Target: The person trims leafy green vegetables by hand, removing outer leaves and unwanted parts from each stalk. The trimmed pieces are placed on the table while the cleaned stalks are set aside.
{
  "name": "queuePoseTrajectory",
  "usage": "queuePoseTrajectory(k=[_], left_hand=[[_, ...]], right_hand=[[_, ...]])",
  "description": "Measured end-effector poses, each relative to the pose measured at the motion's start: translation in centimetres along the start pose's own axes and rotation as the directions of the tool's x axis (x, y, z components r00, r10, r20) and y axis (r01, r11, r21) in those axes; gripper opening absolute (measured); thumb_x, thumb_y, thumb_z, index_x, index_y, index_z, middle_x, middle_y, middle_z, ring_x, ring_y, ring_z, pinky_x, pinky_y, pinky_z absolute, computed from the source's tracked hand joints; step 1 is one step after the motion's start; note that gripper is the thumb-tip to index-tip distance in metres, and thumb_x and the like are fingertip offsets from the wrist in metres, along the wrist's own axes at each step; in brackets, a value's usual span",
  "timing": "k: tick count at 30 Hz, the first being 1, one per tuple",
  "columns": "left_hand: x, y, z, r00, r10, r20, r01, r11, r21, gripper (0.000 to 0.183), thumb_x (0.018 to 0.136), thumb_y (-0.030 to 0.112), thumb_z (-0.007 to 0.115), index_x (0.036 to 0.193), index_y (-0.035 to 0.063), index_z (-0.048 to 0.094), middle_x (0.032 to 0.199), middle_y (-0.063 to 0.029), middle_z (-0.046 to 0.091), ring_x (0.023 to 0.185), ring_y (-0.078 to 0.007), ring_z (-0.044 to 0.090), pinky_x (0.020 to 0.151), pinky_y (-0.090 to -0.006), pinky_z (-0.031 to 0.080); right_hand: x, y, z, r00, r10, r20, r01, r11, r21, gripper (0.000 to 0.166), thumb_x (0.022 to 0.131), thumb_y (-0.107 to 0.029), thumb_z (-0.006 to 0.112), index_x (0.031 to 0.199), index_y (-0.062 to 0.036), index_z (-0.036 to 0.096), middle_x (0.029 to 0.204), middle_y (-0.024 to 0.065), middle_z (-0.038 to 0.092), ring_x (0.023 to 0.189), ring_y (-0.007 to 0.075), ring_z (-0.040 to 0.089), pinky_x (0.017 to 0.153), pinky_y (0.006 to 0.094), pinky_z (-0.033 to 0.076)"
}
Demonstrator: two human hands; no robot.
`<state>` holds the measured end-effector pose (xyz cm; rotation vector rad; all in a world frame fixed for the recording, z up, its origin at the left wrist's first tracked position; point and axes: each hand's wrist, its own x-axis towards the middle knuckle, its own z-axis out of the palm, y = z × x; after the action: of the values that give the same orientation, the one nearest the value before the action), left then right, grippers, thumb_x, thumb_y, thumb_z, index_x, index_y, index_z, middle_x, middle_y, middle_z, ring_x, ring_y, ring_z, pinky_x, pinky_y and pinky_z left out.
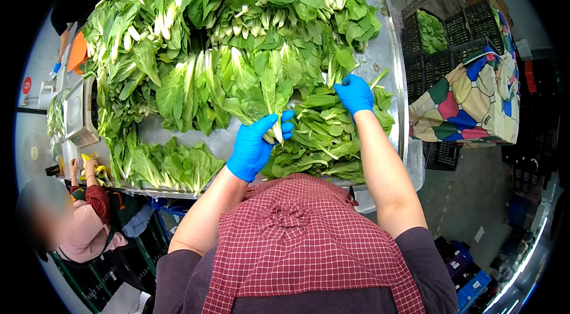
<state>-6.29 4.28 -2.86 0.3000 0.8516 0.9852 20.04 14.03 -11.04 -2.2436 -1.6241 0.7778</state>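
My left hand (pixel 258 145), in a blue glove, holds a leafy green with a pale stem (pixel 277 129), its stem end towards me and its leaves pointing away. To the right, my right hand (pixel 357 95), also gloved in blue, pinches the stem ends of some leafy greens (pixel 339 67); its fingertips are partly hidden. Beneath and between both hands lies a heap of loose green leaves (pixel 316 136). Beyond them, several bunches of leafy greens (pixel 236 69) lie in rows on the metal table (pixel 153 131).
At the near left lies a row of greens (pixel 173 165). A metal weighing scale (pixel 79 109) stands at the left, near a co-worker's hands (pixel 90 166) with something yellow. Off the table's right edge are black crates (pixel 456 29) and a colourful patterned bag (pixel 467 100).
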Motion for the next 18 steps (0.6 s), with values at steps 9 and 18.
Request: queuePoseTrajectory(k=[9,18], left_hand=[[0.7,-0.6,0.9,0.991,0.124,-0.046,-0.126,0.991,-0.049,0.022,0.088,0.009,0.057,0.105,-0.0041,0.058,0.099,-0.013,0.063,0.085,-0.0205,0.062,0.08,-0.0348,0.051],[1.2,-0.5,4.1,0.983,0.182,0.002,-0.175,0.938,0.298,0.036,0.076,0.01,0.072,0.109,0.003,0.06,0.1,-0.0046,0.064,0.084,-0.0136,0.059,0.071,-0.0272,0.047]], right_hand=[[-7.3,-1.2,-4.2,0.997,-0.011,0.071,-0.051,0.583,0.811,0.021,0.078,-0.016,0.071,0.088,-0.001,0.062,0.074,0.0029,0.061,0.06,0.0094,0.055,0.054,0.0226,0.041],[-12.7,-6.1,-3.0,0.901,-0.388,0.192,0.124,0.656,0.745,0.023,0.079,-0.014,0.07,0.097,-0.0013,0.062,0.081,0.005,0.064,0.072,0.008,0.056,0.065,0.025,0.047]])
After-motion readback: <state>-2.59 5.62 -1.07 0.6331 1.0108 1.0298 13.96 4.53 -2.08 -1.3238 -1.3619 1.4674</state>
